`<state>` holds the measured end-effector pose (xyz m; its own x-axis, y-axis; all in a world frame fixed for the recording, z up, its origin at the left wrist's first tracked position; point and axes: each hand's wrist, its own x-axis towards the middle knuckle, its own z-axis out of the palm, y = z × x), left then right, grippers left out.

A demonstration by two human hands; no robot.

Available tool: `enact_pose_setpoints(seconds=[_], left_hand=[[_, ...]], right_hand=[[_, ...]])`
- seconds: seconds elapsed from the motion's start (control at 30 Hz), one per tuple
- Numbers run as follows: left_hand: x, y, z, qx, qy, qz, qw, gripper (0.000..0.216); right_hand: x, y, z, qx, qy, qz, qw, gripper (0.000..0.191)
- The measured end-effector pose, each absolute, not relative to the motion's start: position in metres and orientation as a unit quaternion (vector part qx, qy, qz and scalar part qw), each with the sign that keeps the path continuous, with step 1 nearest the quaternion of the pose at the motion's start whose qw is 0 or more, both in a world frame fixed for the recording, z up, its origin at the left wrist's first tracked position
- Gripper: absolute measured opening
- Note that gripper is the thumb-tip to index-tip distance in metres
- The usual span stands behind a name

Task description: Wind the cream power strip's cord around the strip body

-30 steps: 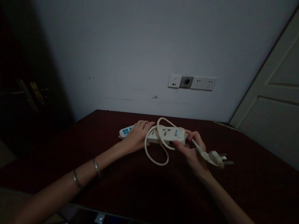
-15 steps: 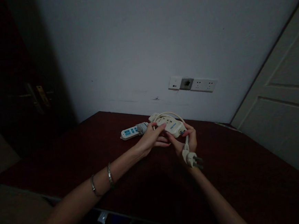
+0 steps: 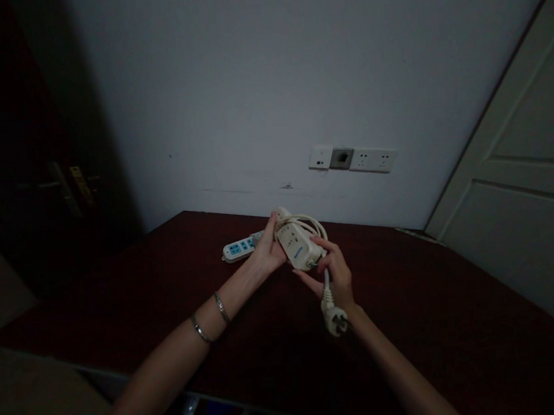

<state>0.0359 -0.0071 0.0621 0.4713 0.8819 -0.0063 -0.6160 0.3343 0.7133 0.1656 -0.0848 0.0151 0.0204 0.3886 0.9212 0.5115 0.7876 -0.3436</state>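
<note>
Both hands hold a cream power strip [image 3: 297,244] above the dark red table, its socket face tilted toward me. My left hand [image 3: 271,249] is closed around its far left side, the fingers partly hidden beneath it. At the near end, my right hand [image 3: 332,270] grips the strip's corner between thumb and fingers. A loop of cream cord [image 3: 314,222] arcs over the strip's far side. The three-pin plug [image 3: 335,321] hangs below my right hand, pins facing me. Behind my left hand lies a second power strip [image 3: 236,250], white with blue sockets, partly covered.
The dark red table [image 3: 168,286] meets a pale wall, where a row of wall sockets [image 3: 372,160] is mounted. A dark door with a handle [image 3: 67,189] stands at left, a white panelled door [image 3: 520,195] at right. Blurred items sit below the table's front edge.
The cream power strip has turned and tilted, its near end swinging left and toward me. My left hand has slid farther around its side. The plug has dropped lower and left.
</note>
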Motion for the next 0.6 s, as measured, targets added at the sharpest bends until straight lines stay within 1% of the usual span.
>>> enact_pose_setpoints(seconds=[0.1, 0.13, 0.2, 0.27, 0.33, 0.4, 0.47, 0.53, 0.6], left_hand=[[0.029, 0.0, 0.058, 0.298, 0.221, 0.45, 0.812, 0.04], [0.027, 0.001, 0.056, 0.301, 0.233, 0.447, 0.809, 0.036], [0.025, 0.003, 0.05, 0.318, 0.258, 0.455, 0.791, 0.03], [0.024, 0.006, 0.046, 0.352, 0.283, 0.497, 0.741, 0.031], [0.021, 0.014, 0.043, 0.39, 0.317, 0.574, 0.646, 0.043], [0.013, 0.027, 0.042, 0.421, 0.358, 0.646, 0.526, 0.057], [0.0, 0.043, 0.041, 0.45, 0.388, 0.674, 0.44, 0.061], [-0.015, 0.056, 0.04, 0.454, 0.401, 0.665, 0.437, 0.059], [-0.027, 0.065, 0.039, 0.465, 0.395, 0.657, 0.443, 0.058]], right_hand=[[0.173, -0.094, 0.02, -0.32, -0.743, 0.011, 0.588, 0.02], [0.176, -0.096, 0.022, -0.333, -0.74, 0.03, 0.583, 0.021], [0.182, -0.1, 0.027, -0.373, -0.714, 0.051, 0.591, 0.03], [0.189, -0.103, 0.032, -0.421, -0.664, 0.064, 0.615, 0.038], [0.196, -0.11, 0.038, -0.447, -0.596, 0.09, 0.661, 0.045], [0.203, -0.122, 0.047, -0.427, -0.529, 0.145, 0.719, 0.053], [0.211, -0.138, 0.058, -0.382, -0.48, 0.221, 0.758, 0.058], [0.218, -0.157, 0.068, -0.364, -0.448, 0.299, 0.76, 0.059], [0.227, -0.176, 0.073, -0.372, -0.42, 0.342, 0.754, 0.059]])
